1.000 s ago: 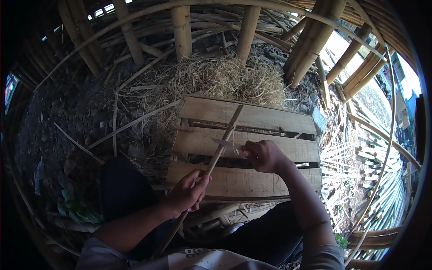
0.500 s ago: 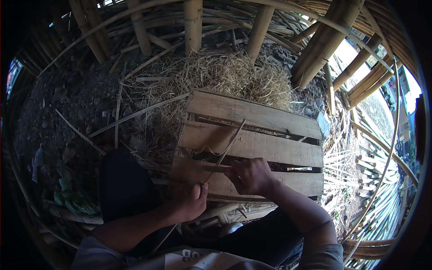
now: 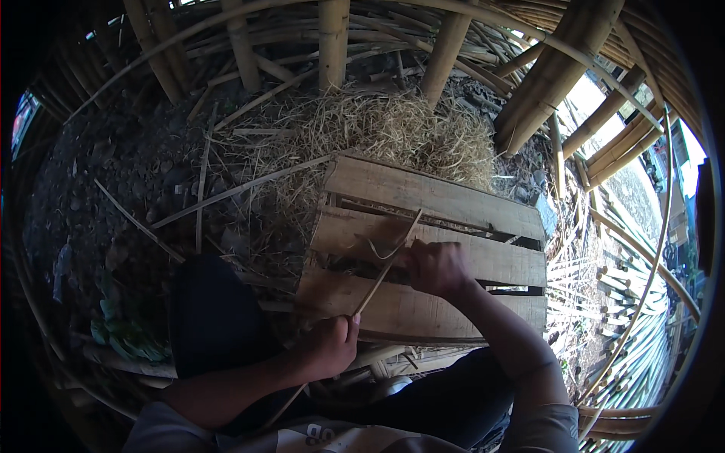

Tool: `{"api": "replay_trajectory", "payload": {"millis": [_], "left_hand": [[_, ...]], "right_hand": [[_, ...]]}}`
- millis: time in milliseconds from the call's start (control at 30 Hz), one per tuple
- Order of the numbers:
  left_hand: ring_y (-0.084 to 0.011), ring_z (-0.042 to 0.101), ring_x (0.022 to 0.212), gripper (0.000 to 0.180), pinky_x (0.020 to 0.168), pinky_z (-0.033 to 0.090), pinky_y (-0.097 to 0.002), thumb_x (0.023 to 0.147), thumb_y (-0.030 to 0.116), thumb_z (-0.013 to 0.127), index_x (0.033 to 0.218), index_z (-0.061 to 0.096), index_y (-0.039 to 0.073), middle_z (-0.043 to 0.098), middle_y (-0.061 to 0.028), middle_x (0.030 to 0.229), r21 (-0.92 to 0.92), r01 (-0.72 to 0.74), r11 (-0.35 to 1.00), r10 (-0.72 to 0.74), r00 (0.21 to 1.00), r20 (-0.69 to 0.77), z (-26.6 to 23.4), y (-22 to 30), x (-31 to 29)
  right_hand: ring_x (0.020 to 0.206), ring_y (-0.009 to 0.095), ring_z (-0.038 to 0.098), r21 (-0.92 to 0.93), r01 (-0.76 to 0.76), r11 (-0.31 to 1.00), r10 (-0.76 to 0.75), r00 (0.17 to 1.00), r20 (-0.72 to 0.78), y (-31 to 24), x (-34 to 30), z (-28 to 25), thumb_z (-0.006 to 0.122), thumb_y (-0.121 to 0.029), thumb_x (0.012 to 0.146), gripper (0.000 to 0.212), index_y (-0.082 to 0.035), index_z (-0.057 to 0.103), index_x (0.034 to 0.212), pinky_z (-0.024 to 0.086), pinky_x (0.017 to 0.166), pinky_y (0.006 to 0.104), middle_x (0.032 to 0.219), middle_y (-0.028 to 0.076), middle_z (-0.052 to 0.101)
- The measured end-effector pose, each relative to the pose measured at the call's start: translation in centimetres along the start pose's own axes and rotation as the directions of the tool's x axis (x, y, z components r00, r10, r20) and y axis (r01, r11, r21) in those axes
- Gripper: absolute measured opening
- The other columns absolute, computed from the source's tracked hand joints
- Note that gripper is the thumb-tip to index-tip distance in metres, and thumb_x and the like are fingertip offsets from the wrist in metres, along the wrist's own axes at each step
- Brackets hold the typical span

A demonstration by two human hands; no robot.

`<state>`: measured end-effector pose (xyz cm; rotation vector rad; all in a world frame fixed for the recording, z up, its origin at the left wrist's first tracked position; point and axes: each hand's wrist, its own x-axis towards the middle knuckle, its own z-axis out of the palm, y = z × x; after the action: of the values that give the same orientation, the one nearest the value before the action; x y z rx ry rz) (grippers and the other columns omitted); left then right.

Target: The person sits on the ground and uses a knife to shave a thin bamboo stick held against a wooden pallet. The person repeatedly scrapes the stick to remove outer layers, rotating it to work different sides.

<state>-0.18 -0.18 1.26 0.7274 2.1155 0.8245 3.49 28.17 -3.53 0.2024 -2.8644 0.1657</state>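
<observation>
Right hand [image 3: 438, 268] advanced; strip [image 3: 373, 288] runs through left grip [image 3: 328, 347].

The person wears a grey shirt [image 3: 377, 442] with a paler patch across the front, where a dark, blocky print [image 3: 321, 432] shows, partly cut off by the lower edge. The left sleeve [image 3: 162, 429] and right sleeve [image 3: 545, 426] are short, plain grey and loose, ending near the elbows. Both forearms are bare, as are the left hand [image 3: 330, 347] and right hand [image 3: 436, 268]. The trousers [image 3: 219, 317] look black or very dark blue, smooth and plain, their details lost in shadow.
</observation>
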Motion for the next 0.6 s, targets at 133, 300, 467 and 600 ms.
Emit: {"api": "replay_trajectory", "payload": {"millis": [133, 300, 467, 600], "left_hand": [[-0.0462, 0.069, 0.072, 0.051, 0.068, 0.054, -0.0522, 0.112, 0.031, 0.040, 0.084, 0.065, -0.003, 0.066, -0.0277, 0.070, -0.008, -0.012, 1.000, 0.011, 1.000, -0.024, 0.5, -1.3, 0.2], [-0.0451, 0.069, 0.069, 0.051, 0.068, 0.054, -0.0518, 0.112, 0.032, 0.040, 0.084, 0.066, -0.003, 0.066, -0.0269, 0.070, -0.031, -0.019, 0.999, 0.018, 1.000, -0.025, 0.6, -1.4, 0.6], [-0.0462, 0.068, 0.072, 0.054, 0.071, 0.053, -0.0521, 0.112, 0.033, 0.040, 0.082, 0.065, -0.004, 0.066, -0.0277, 0.072, -0.036, 0.022, 0.999, -0.021, 1.000, 0.015, 0.2, -0.4, 0.8], [-0.0462, 0.068, 0.073, 0.054, 0.073, 0.053, -0.0527, 0.112, 0.034, 0.040, 0.082, 0.065, -0.004, 0.066, -0.0278, 0.073, -0.038, 0.015, 0.999, -0.015, 1.000, -0.019, 1.0, -1.4, 0.6]], "right_hand": [[0.056, 0.030, 0.069, 0.140, 0.095, 0.986, -0.107, 0.991, 0.078, -1.7, 0.5, -0.4, 0.068, -0.039, 0.096, 0.026, -0.013, 0.071, 0.094, 0.052, 0.046, 0.0393, 0.071, 0.009, 0.072], [0.057, 0.030, 0.070, 0.159, 0.083, 0.984, -0.096, 0.992, 0.076, -2.4, 0.6, -0.1, 0.066, -0.039, 0.097, 0.027, -0.013, 0.070, 0.093, 0.054, 0.048, 0.0426, 0.072, 0.009, 0.072], [0.055, 0.030, 0.069, 0.025, -0.124, 0.992, 0.122, 0.990, 0.075, 0.0, 2.3, -0.5, 0.068, -0.038, 0.095, 0.027, -0.012, 0.070, 0.089, 0.054, 0.048, 0.0429, 0.069, 0.010, 0.070], [0.056, 0.033, 0.069, -0.026, -0.018, 0.999, 0.022, 0.989, 0.147, -1.0, 2.2, -1.2, 0.067, -0.035, 0.096, 0.028, -0.010, 0.067, 0.084, 0.054, 0.051, 0.0447, 0.064, 0.013, 0.067]]}}
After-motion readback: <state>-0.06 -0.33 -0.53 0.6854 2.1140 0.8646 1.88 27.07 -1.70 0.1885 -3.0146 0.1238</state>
